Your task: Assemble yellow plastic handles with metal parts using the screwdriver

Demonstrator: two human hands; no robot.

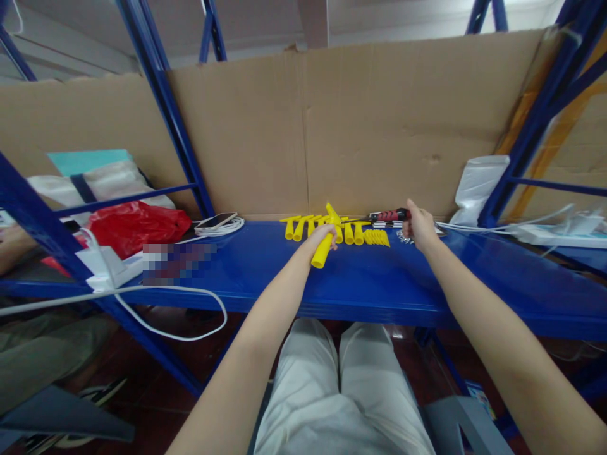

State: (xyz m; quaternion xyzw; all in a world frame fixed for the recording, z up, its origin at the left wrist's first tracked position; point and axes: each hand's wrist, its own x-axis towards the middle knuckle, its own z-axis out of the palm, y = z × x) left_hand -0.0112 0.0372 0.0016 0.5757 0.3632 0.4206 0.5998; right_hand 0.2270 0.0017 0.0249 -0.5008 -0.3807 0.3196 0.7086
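The left grip [317,236] is closed around a yellow tubular piece [322,253], holding it above the blue counter [265,272] with its open round end toward the seated person. The right grip [420,225] is wrapped around the end of a red-and-black screwdriver [389,216], whose thin shaft points left to the upper part of that piece; whether the tip touches it, I cannot tell. Behind the left grip, a row of similar yellow parts [297,229] lies along the back of the counter, beside a cluster of small yellow pieces [377,237] at its right end. Small loose bits [404,237] sit near the right grip. A phone [216,220] and white cable [232,225] lie farther left, before the cardboard [379,126]
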